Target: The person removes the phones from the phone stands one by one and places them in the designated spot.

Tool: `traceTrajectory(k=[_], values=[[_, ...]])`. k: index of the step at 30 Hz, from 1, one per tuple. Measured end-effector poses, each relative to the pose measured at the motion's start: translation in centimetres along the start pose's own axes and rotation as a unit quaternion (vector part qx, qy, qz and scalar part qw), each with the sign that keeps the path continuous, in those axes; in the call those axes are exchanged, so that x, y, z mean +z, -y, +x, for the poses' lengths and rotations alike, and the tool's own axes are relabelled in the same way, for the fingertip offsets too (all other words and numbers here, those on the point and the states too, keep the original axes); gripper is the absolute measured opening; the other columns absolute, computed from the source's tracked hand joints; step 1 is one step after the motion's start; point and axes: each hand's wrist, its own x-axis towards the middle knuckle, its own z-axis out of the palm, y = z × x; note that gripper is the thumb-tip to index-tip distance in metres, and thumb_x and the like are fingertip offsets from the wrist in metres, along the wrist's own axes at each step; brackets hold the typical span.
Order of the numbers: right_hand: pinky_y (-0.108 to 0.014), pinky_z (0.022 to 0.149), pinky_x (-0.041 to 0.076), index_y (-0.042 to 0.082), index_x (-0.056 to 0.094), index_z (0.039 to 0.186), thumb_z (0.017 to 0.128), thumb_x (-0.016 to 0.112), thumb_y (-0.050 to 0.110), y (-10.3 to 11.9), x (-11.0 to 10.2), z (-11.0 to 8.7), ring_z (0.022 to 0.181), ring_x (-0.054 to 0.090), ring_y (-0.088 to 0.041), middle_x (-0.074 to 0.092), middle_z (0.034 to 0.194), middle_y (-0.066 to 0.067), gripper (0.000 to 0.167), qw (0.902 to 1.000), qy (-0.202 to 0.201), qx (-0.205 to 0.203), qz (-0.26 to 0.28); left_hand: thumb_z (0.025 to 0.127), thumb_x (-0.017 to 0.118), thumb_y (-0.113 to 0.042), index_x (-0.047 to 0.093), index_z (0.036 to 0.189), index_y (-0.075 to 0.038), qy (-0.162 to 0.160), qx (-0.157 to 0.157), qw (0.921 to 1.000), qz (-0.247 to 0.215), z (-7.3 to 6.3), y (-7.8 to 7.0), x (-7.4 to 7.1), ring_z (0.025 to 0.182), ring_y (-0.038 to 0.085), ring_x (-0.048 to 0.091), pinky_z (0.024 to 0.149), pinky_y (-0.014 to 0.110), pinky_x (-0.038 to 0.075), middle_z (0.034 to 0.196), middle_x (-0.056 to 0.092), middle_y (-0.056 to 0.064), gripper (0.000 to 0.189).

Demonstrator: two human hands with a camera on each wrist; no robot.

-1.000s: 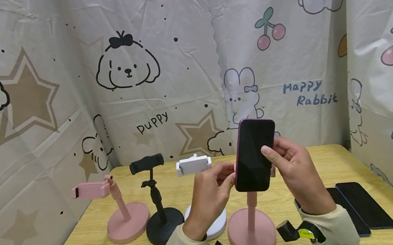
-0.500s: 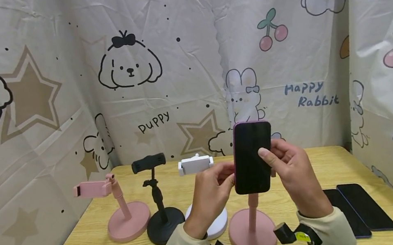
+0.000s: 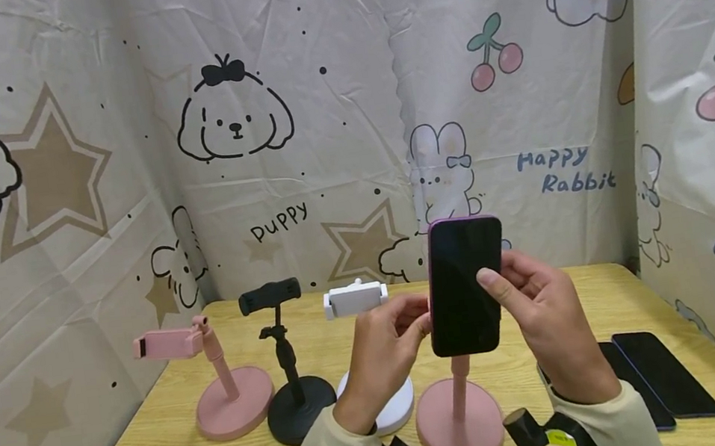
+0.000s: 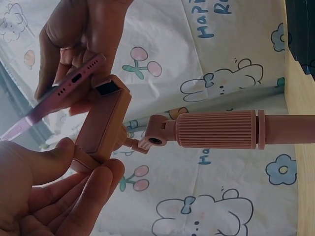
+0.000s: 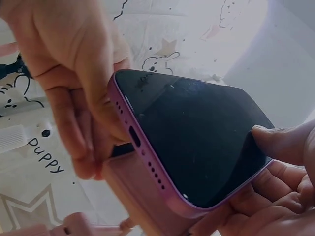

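A smartphone (image 3: 466,284) with a dark screen and a pink-purple edge stands upright in front of the pink phone stand (image 3: 461,420). My right hand (image 3: 550,322) grips it by its right side, thumb on the screen and fingers behind. My left hand (image 3: 385,355) pinches one end of the stand's pink clamp (image 4: 101,125) between thumb and fingers, as the left wrist view shows. That view has the phone tilted beside the clamp face, apart from it at the lower end. From the head, the phone hides the clamp almost entirely.
To the left stand another pink phone stand (image 3: 235,401), a black one (image 3: 300,407) and a white one (image 3: 356,300), partly behind my left arm. Two dark phones (image 3: 665,371) lie flat at the right of the wooden table (image 3: 156,445). Printed cloth hangs around.
The phone shifted slightly left, then back right, together with my right hand, which still holds it. My left hand has stayed nearly in place at the clamp.
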Motion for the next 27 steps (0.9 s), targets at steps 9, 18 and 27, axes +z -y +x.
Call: traceTrajectory(k=[9,18,27], values=[[-0.022,0.091,0.049,-0.004,0.054,0.126,0.098,0.057,0.013,0.6,-1.8,-0.4,0.103,0.06,-0.02,0.063,0.117,-0.014,0.033,0.9976,-0.021,-0.027,0.06,0.086,0.072,-0.019,0.071,0.104,-0.006,-0.001,-0.002,1.0,-0.007,0.1,-0.1,0.1,0.076,0.004,0.066,0.068,0.019,0.054,0.092,0.073,0.001,0.022],[-0.016,0.085,0.05,-0.005,0.054,0.127,0.097,0.057,0.009,0.7,-4.4,-0.7,0.096,0.056,-0.021,0.058,0.108,-0.013,0.033,0.989,-0.088,-0.033,0.114,0.09,0.069,-0.021,0.069,0.107,-0.006,0.003,0.006,1.0,0.002,0.0,-0.1,0.3,0.079,0.007,0.068,0.07,0.019,0.054,0.094,0.072,0.002,0.023],[-0.017,0.067,0.046,-0.002,0.06,0.116,0.092,0.066,0.019,-0.5,-6.2,-0.3,0.08,0.048,-0.021,0.053,0.086,-0.008,0.033,0.9793,-0.182,0.027,0.085,0.093,0.066,-0.021,0.067,0.114,-0.005,0.009,0.006,0.9999,-0.001,-0.1,-0.1,0.3,0.079,0.009,0.069,0.071,0.019,0.054,0.097,0.072,0.005,0.026]])
